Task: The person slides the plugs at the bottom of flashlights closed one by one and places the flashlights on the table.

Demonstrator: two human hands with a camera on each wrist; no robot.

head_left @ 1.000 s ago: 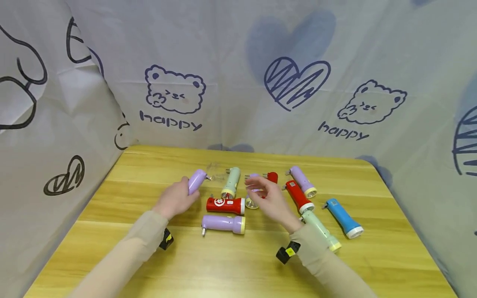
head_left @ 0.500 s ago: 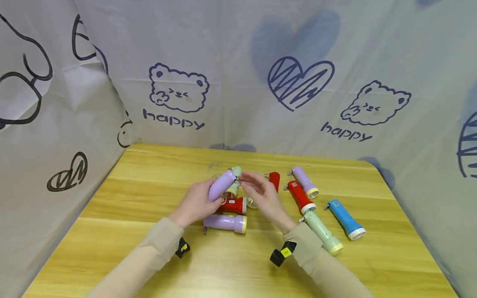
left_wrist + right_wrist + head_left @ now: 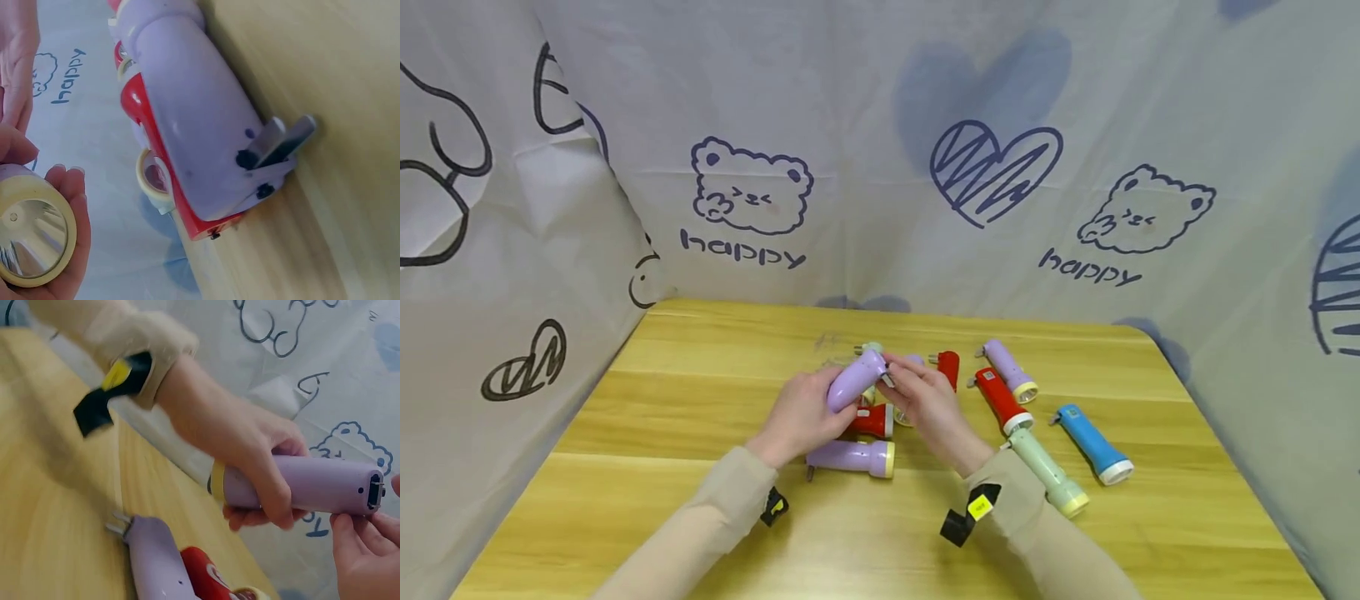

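My left hand (image 3: 801, 417) grips a purple flashlight (image 3: 856, 379) around its body, above the table. Its yellow-rimmed lens (image 3: 34, 237) faces the camera in the left wrist view. Metal plug prongs (image 3: 375, 491) show at its tail end in the right wrist view. There the fingers of my right hand (image 3: 932, 408) curl in close, with fingertips (image 3: 344, 522) touching the casing beside the prongs. Below the hands a second purple flashlight (image 3: 850, 457), its prongs (image 3: 287, 140) folded out, lies beside a red flashlight (image 3: 872, 421), which is partly hidden by my left hand.
Behind my hands lie a green flashlight (image 3: 871, 347), another purple one and a red one (image 3: 949, 367), partly covered. To the right are a purple (image 3: 1009, 368), a red (image 3: 1000, 398), a green (image 3: 1048, 473) and a blue flashlight (image 3: 1092, 443). Printed cloth (image 3: 880, 167) encloses the wooden table (image 3: 647, 433).
My left hand has carried the purple flashlight rightward to my right hand. The right hand's fingers have closed in on its prong end. The flashlights on the table have stayed put.
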